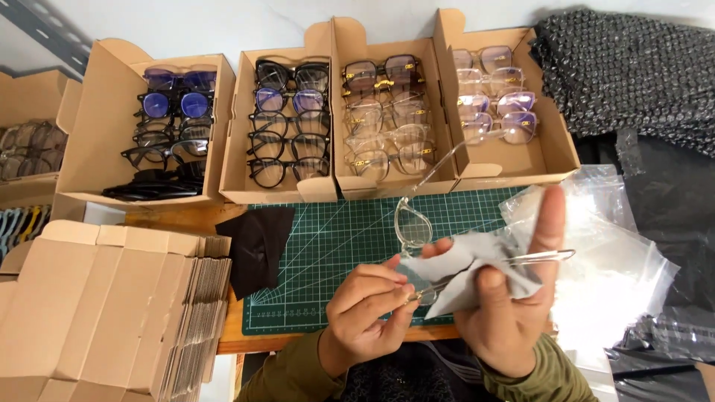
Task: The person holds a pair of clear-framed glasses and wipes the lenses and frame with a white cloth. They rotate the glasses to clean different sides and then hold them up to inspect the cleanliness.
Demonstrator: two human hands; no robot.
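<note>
Behind four eyewear boxes [387,112], both hands [439,298] grip one clear frame [414,223] and one grey cloth [477,272].

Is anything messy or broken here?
Nothing looks broken. In the leftmost open box, the front black glasses lie folded and askew, not lined up like the rows behind. A black cloth lies crumpled beside the cutting mat.

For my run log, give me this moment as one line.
left hand: grips clear glasses | right hand: presses grey cloth on them | below: green mat | behind: boxes of glasses
</note>
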